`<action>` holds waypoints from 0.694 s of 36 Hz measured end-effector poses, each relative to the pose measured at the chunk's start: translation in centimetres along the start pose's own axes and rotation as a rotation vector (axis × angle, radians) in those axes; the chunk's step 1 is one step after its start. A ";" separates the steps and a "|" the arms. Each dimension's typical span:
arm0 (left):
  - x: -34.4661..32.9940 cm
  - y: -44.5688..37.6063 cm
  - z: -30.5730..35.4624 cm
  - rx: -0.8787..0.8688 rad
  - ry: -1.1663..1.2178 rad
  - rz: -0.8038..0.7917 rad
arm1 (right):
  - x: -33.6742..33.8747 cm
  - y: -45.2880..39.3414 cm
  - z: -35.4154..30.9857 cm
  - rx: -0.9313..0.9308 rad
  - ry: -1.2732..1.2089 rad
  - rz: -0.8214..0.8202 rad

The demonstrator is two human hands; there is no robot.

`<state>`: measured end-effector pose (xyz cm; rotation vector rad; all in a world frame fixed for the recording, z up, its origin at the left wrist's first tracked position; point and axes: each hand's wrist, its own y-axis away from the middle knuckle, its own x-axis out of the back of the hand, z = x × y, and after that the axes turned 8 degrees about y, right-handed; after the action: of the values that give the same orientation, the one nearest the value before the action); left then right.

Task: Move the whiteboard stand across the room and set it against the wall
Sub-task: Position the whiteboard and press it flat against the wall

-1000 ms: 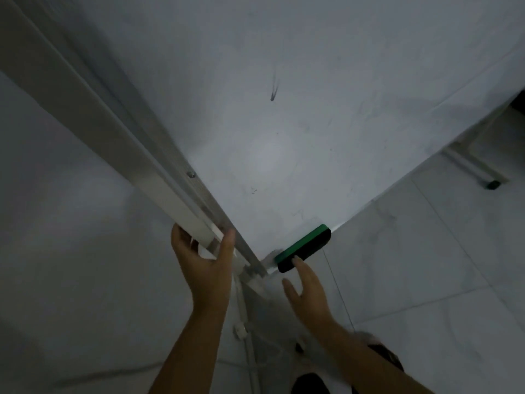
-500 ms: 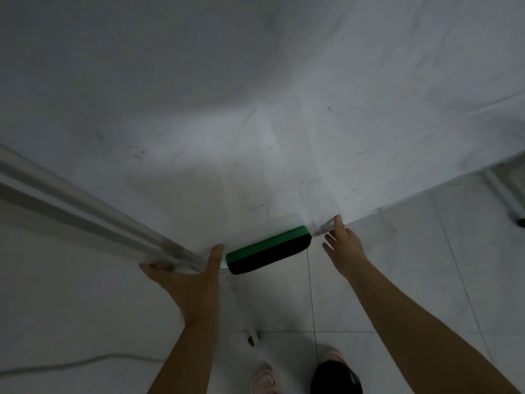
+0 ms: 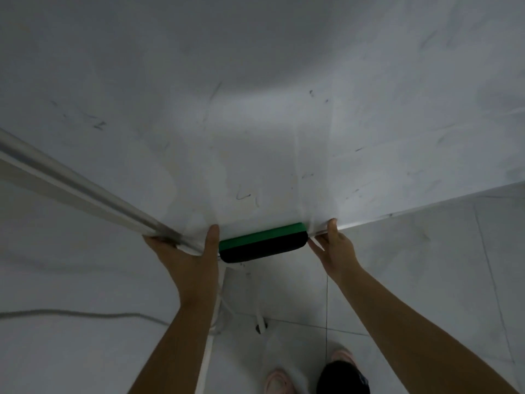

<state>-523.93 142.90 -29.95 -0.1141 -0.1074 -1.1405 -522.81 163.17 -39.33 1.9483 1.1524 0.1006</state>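
Observation:
The whiteboard (image 3: pixel 284 123) fills the upper view, its white face smudged with faint pen marks. Its aluminium side frame (image 3: pixel 71 191) runs from the left edge down to the lower corner. My left hand (image 3: pixel 187 251) grips that corner of the frame, thumb on the board face. My right hand (image 3: pixel 335 248) holds the board's bottom edge, thumb up on the rim. Between my hands a green and black eraser (image 3: pixel 262 243) sits on the bottom ledge. Part of the stand's white leg (image 3: pixel 210 331) shows below my left arm.
Pale floor tiles (image 3: pixel 412 280) lie under the board. A grey cable (image 3: pixel 71 312) trails across the floor at the left. A small caster (image 3: pixel 261 327) stands near the leg. My feet, one in a pink slipper (image 3: pixel 277 382), are at the bottom edge.
My right hand has moved from below the eraser to the bottom edge right of it and closed on it. The board's corner has swung lower and nearer in view. My left hand keeps its hold.

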 end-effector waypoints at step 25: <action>0.9 3.7 13.4 -0.116 -0.005 0.110 | -2.4 14.6 -7.3 0.491 0.672 0.172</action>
<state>-520.50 145.55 -16.72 -0.2232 -0.0384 -1.0365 -517.49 162.82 -23.68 2.5498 1.5329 0.6599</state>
